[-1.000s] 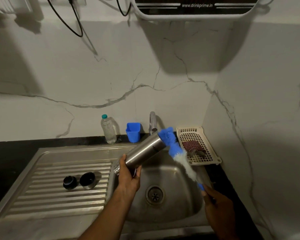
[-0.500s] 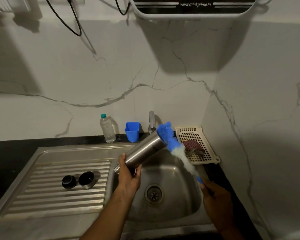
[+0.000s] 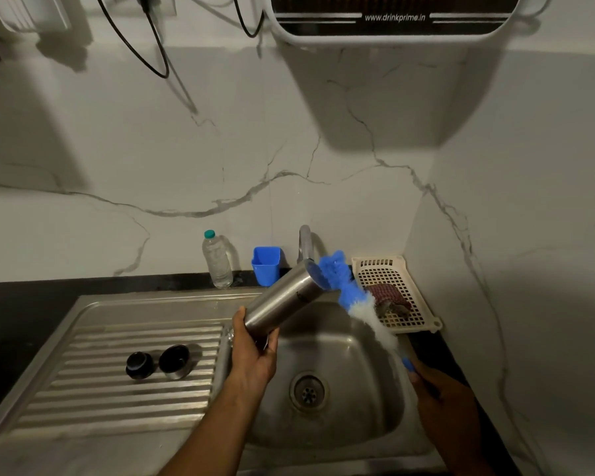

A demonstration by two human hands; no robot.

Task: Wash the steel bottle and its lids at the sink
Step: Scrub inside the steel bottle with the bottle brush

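Head view: left grip [image 3: 255, 355] closed round base of steel bottle [image 3: 285, 297], right grip [image 3: 440, 400] round brush handle [image 3: 407, 364].

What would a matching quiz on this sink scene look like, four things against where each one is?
Things:
1 steel bottle
2 brush
3 lids
4 scrub pad

Places:
A on the drainboard
B held by the left hand
C in the basket
D held by the right hand

Pairs: 1-B, 2-D, 3-A, 4-C
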